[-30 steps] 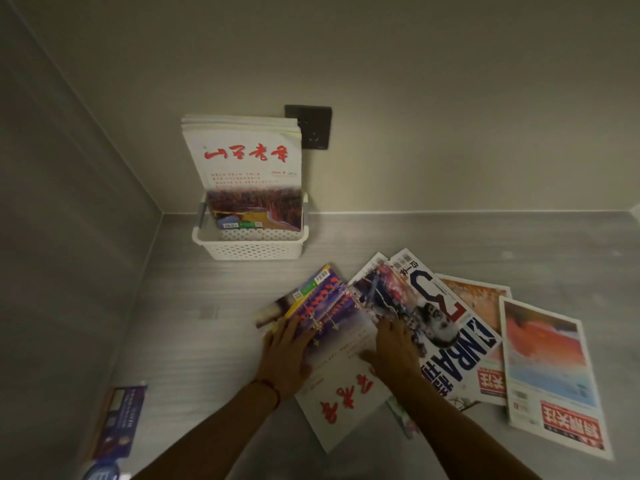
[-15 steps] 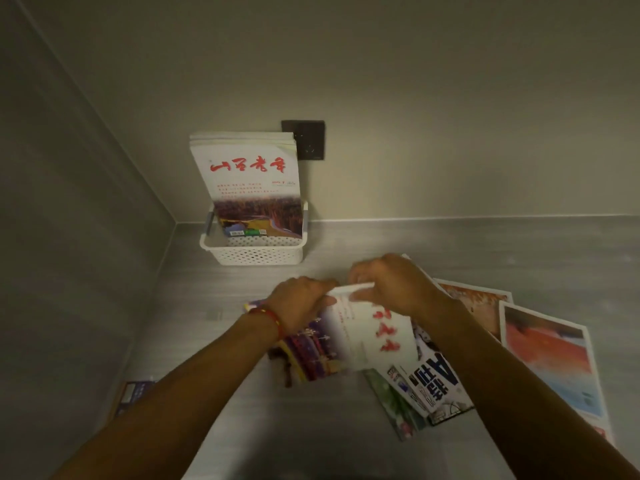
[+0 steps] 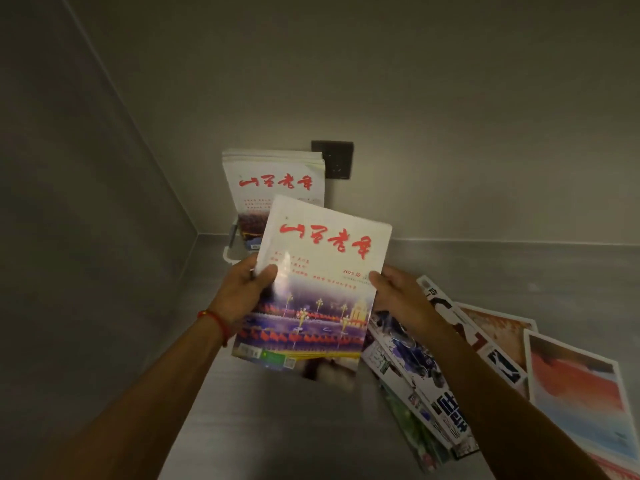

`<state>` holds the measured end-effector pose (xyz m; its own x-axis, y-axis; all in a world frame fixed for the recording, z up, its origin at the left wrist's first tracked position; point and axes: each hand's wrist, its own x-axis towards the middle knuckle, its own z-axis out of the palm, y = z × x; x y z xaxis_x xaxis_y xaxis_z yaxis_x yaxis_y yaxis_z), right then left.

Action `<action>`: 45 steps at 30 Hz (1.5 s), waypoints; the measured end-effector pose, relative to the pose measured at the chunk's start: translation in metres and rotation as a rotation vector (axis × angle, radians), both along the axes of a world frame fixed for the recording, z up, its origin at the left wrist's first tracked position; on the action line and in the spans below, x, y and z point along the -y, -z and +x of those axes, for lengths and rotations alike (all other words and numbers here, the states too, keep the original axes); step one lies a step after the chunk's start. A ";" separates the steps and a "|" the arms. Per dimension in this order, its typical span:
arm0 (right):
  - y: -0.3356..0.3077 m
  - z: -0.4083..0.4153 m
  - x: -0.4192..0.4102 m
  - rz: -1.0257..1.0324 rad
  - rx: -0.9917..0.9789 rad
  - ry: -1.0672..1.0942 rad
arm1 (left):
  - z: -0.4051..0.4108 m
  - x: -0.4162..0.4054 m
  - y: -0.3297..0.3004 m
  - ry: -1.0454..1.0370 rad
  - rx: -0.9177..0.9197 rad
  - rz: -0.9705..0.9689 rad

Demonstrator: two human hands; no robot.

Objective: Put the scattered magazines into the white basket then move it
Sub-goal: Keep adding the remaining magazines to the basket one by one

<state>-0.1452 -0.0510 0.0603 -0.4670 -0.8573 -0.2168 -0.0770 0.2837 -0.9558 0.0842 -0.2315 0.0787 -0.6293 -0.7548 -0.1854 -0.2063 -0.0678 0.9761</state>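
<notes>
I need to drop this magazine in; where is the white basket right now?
In the head view, the white basket sits left of centre in the far corner below the wall socket, mostly hidden behind the held magazine.

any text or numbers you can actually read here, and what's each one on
"2025 10": held magazine, gripped by left hand and right hand.
Red brush title on it and on the magazine in the basket: too stylised to read reliably.
Covers on the table: blurred.

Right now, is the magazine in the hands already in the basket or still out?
Out. Both the left hand and right hand hold the magazine in front of the white basket.
</notes>
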 end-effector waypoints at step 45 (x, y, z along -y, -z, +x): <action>0.060 -0.039 0.023 0.462 -0.642 0.033 | -0.044 0.073 0.047 -0.378 0.088 -0.458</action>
<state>-0.1839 -0.0738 0.0000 -0.6453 -0.7293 -0.2274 -0.5576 0.6532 -0.5122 0.0398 -0.3047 0.0318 -0.2991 -0.9385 0.1726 -0.3310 0.2717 0.9037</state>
